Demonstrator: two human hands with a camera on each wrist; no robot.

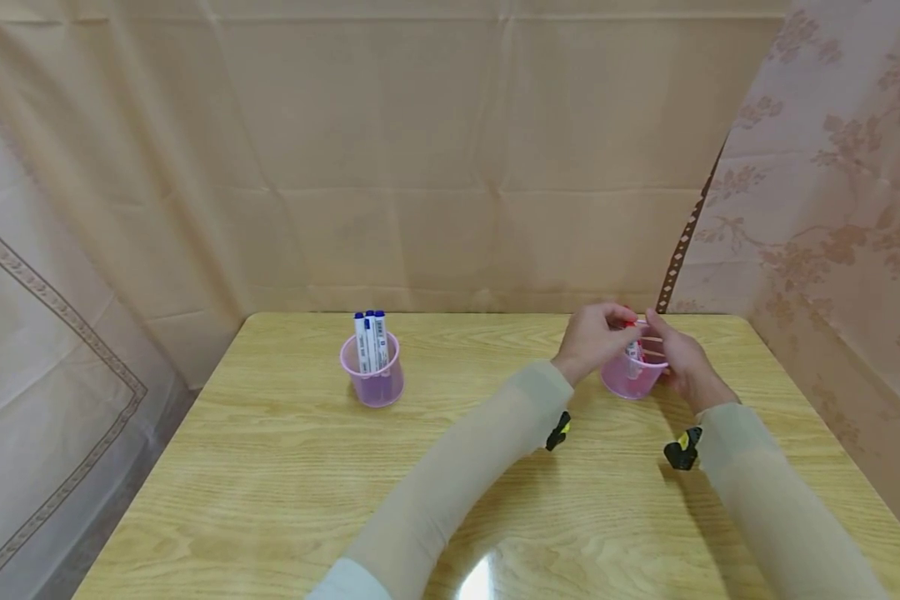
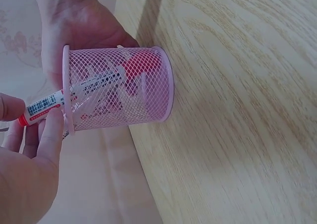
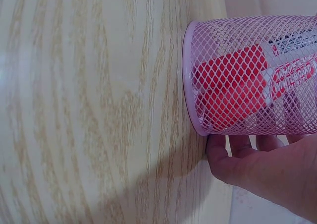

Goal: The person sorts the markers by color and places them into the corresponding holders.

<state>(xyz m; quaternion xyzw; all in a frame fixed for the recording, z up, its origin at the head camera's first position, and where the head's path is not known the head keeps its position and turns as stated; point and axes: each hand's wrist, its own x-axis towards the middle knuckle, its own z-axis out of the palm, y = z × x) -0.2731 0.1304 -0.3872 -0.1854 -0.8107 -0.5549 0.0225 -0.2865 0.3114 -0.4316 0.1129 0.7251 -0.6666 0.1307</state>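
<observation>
A pink mesh pen cup stands upright on the right part of the table. My left hand is over its rim. Its thumb and fingers pinch the end of a white-and-red marker that reaches down into the cup. My right hand holds the cup from the right side, with fingers bent behind the mesh in the right wrist view. Through the mesh, red caps of at least two markers show, pointing down near the cup's base.
Further left on the wood-grain table stands a second pink pen cup. Several white markers with blue ends lean in it. A beige curtain hangs behind the table, and a patterned cloth hangs at the right.
</observation>
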